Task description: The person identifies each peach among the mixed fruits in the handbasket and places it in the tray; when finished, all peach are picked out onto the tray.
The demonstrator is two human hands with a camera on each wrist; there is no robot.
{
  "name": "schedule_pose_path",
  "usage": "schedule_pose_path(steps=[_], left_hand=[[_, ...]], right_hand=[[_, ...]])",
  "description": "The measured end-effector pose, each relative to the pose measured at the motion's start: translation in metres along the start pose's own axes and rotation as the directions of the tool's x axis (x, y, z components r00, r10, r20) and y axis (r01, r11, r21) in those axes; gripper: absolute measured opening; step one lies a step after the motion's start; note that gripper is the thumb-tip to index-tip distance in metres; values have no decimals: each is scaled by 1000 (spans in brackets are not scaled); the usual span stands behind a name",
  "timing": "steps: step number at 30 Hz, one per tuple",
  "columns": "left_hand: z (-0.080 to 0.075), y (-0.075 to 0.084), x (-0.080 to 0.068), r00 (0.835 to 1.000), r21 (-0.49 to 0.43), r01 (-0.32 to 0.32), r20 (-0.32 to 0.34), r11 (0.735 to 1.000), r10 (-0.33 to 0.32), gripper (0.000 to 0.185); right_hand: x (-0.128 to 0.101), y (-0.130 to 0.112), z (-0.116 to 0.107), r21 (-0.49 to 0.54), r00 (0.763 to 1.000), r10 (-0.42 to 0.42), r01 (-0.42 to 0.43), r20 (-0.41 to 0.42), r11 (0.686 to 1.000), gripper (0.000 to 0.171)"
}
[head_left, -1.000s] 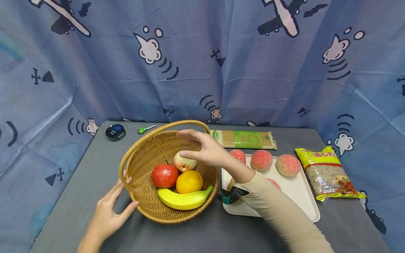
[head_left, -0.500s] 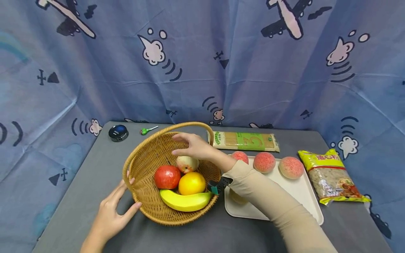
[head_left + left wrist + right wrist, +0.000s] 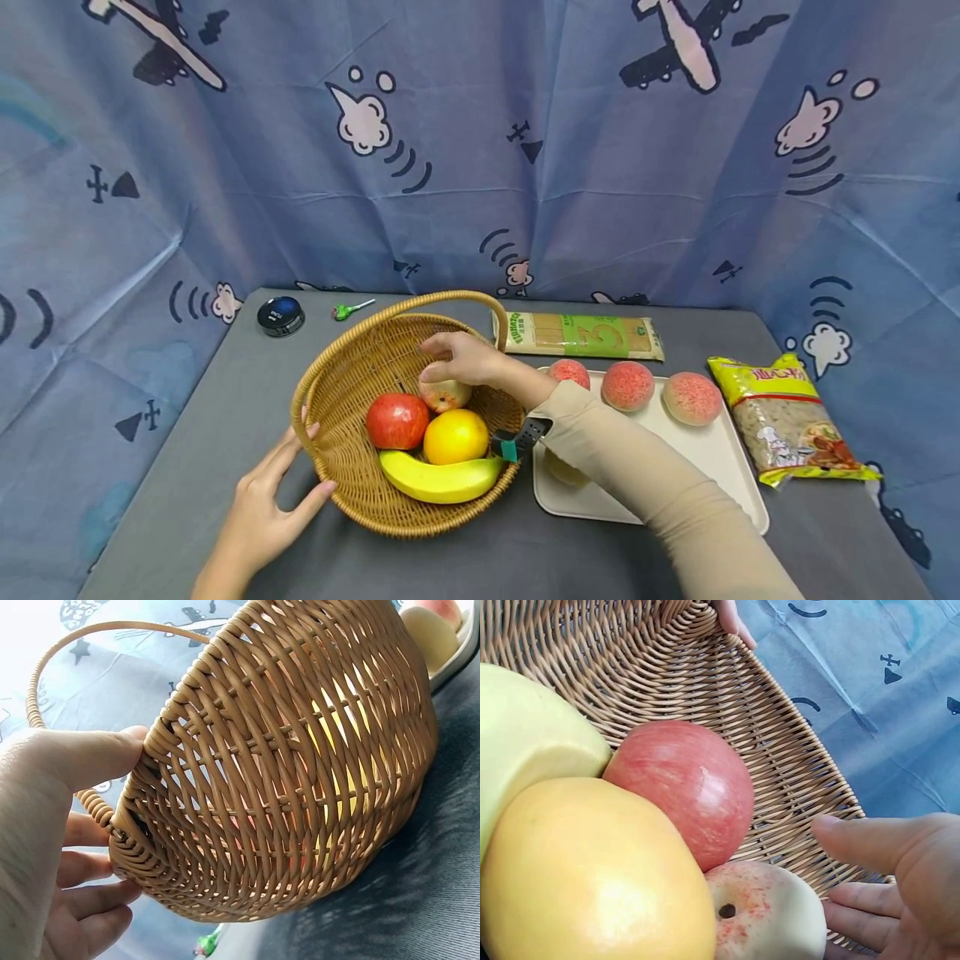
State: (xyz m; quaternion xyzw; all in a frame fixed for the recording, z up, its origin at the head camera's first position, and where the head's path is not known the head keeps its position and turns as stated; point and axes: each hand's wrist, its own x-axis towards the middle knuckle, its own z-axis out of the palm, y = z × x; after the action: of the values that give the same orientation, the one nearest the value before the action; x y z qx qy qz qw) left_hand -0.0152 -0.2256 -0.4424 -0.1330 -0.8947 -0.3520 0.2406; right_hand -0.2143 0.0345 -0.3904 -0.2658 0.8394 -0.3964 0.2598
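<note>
A wicker basket (image 3: pixel 352 367) with an arched handle tilts toward me, holding a red apple (image 3: pixel 397 421), an orange fruit (image 3: pixel 456 437), a banana (image 3: pixel 441 478) and a pale peach (image 3: pixel 446 396) with red speckles. My left hand (image 3: pixel 258 500) holds the basket's left rim; in the left wrist view its thumb (image 3: pixel 105 754) lies on the rim and the fingers spread near the handle's base. Inside the basket, my right hand (image 3: pixel 468 360) is right at the far side of the peach, thumb and fingers parted. The right wrist view shows its fingertips beside the peach (image 3: pixel 769 915).
Right of the basket, a white tray (image 3: pixel 720 458) bears several pink peaches (image 3: pixel 628 386). A noodle pack (image 3: pixel 585 335) lies behind it, and a yellow bag (image 3: pixel 787 421) sits to its right. A round black tin (image 3: pixel 281 317) and a green lollipop (image 3: pixel 345 311) lie at the back left.
My right hand has moved down onto the peach's far side within the basket. My left hand keeps its place on the rim. The view has shifted slightly.
</note>
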Motion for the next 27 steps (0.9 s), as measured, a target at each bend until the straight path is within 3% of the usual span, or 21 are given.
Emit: schedule_pose_path(steps=[12,27], left_hand=[[0,3,2,1000,-18,-17,-7,1000,17,70],[0,3,2,1000,-15,-13,-5,1000,13,70]], right_hand=[[2,5,5,-157,999,54,-52,7,986,54],[4,3,5,-222,992,130,-127,-3,967,54]])
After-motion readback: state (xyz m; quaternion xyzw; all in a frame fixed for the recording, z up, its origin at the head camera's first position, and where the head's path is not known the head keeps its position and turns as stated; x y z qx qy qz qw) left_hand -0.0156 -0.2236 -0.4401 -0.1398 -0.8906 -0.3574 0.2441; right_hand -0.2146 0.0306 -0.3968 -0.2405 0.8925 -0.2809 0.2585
